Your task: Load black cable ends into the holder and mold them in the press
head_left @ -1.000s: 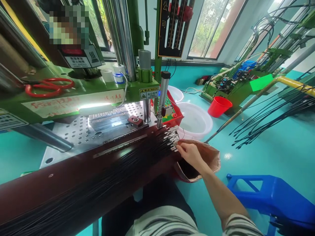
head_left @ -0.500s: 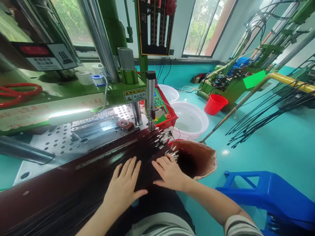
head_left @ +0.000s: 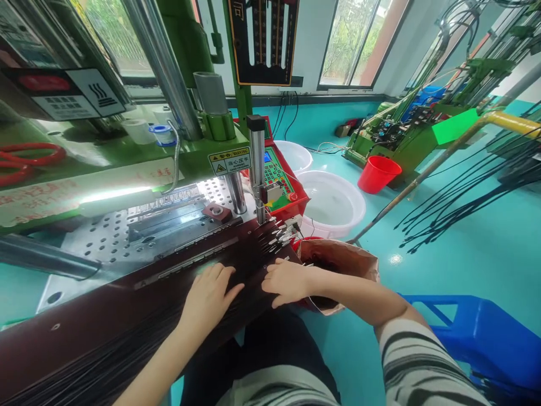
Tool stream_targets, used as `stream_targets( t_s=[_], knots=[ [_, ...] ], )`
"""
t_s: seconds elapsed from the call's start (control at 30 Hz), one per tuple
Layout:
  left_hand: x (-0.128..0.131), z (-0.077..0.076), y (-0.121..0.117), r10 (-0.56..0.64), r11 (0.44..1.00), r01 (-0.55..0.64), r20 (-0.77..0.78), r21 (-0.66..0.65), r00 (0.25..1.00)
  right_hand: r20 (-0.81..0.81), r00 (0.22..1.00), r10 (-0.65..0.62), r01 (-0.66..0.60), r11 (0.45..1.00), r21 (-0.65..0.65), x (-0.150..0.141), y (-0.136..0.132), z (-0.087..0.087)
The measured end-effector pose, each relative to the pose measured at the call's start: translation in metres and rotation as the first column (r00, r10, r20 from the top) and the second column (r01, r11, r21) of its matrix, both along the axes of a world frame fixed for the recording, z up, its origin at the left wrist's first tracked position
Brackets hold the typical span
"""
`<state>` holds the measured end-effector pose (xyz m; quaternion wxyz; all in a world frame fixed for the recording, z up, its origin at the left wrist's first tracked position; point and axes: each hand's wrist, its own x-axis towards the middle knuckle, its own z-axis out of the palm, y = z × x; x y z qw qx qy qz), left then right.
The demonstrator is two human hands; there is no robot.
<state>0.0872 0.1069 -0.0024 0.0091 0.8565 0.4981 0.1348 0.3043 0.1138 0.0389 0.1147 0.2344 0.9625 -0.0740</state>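
Observation:
A bundle of long, thin black cables point(head_left: 105, 349) with metal-looking ends point(head_left: 276, 237) lies along the dark brown bench top point(head_left: 54, 327). My left hand point(head_left: 209, 290) rests on the cables, palm down, its thumb apart from the bent fingers. To its right, my right hand point(head_left: 287, 281) lies over the cables near their ends, fingers slightly curled and thumb apart. Neither hand shows a closed grip. The fingertips of my left hand are partly hidden behind the hand.
A green press point(head_left: 228, 152) with a perforated metal plate point(head_left: 97, 237) stands beyond the bench. Right of the bench are a paper-lined bin point(head_left: 363, 262), white tubs point(head_left: 357, 208), a red bucket point(head_left: 379, 175) and a blue stool point(head_left: 486, 321). More black cables hang from a yellow pipe point(head_left: 511, 121).
Both hands have gone from flat, stretched fingers to more bent ones over the cables. My right hand has shifted slightly, and the cable ends beside it are now less visible.

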Motion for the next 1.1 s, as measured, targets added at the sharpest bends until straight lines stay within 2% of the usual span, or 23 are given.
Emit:
stream_targets(
  t_s=[0.1, 0.17, 0.33, 0.43, 0.5, 0.57, 0.63, 0.73, 0.77, 0.83, 0.9, 0.97, 1.03, 1.1],
  knots=[
    [-0.001, 0.002, 0.009, -0.013, 0.997, 0.017, 0.053, -0.069, 0.999, -0.031, 0.999, 0.045, -0.044, 0.999, 0.009, 0.006, 0.01, 0.003],
    [-0.001, 0.005, 0.013, -0.012, 0.996, 0.022, 0.112, -0.086, 0.994, -0.029, 1.0, 0.0, 0.001, 0.999, 0.04, 0.012, 0.016, 0.003],
    [0.002, 0.015, 0.02, -0.021, 0.999, 0.034, 0.334, -0.034, 0.942, -0.03, 0.995, -0.093, 0.096, 0.991, 0.097, 0.027, 0.024, 0.002],
    [0.005, 0.012, 0.023, -0.001, 0.991, 0.056, 0.402, -0.124, 0.915, -0.107, 0.982, -0.153, 0.164, 0.981, 0.103, 0.035, 0.023, 0.005],
    [0.006, 0.008, 0.024, 0.007, 0.973, 0.088, 0.405, -0.214, 0.914, -0.231, 0.955, -0.188, 0.208, 0.976, 0.069, 0.042, 0.02, 0.007],
    [0.009, 0.006, 0.024, -0.009, 0.958, 0.124, 0.403, -0.26, 0.915, -0.387, 0.894, -0.225, 0.26, 0.965, 0.039, 0.048, 0.014, 0.005],
    [0.016, 0.005, 0.022, -0.069, 0.953, 0.176, 0.39, -0.248, 0.918, -0.53, 0.797, -0.291, 0.37, 0.928, 0.046, 0.052, 0.005, 0.0],
    [0.032, 0.007, 0.017, -0.16, 0.963, 0.205, 0.238, -0.175, 0.958, -0.701, 0.602, -0.382, 0.596, 0.799, 0.077, 0.046, -0.009, -0.016],
    [0.036, 0.008, 0.016, -0.171, 0.969, 0.194, 0.155, -0.15, 0.973, -0.728, 0.568, -0.384, 0.637, 0.765, 0.093, 0.041, -0.013, -0.021],
    [0.041, 0.01, 0.015, -0.167, 0.98, 0.168, 0.019, -0.108, 0.986, -0.711, 0.596, -0.373, 0.639, 0.756, 0.138, 0.027, -0.017, -0.03],
    [0.036, 0.012, 0.015, -0.146, 0.987, 0.144, -0.014, -0.075, 0.989, -0.62, 0.694, -0.365, 0.575, 0.799, 0.173, 0.013, -0.014, -0.036],
    [0.018, 0.012, 0.016, -0.072, 0.996, 0.073, 0.005, -0.044, 0.997, -0.528, 0.756, -0.387, 0.542, 0.822, 0.174, 0.001, -0.004, -0.038],
    [-0.008, 0.011, 0.014, 0.056, 0.998, -0.056, -0.002, -0.037, 0.998, -0.471, 0.774, -0.424, 0.55, 0.819, 0.165, -0.007, 0.01, -0.037],
    [-0.035, 0.007, 0.009, 0.166, 0.982, -0.169, -0.045, -0.086, 0.985, -0.437, 0.781, -0.446, 0.554, 0.818, 0.156, -0.011, 0.023, -0.036]
  ],
)
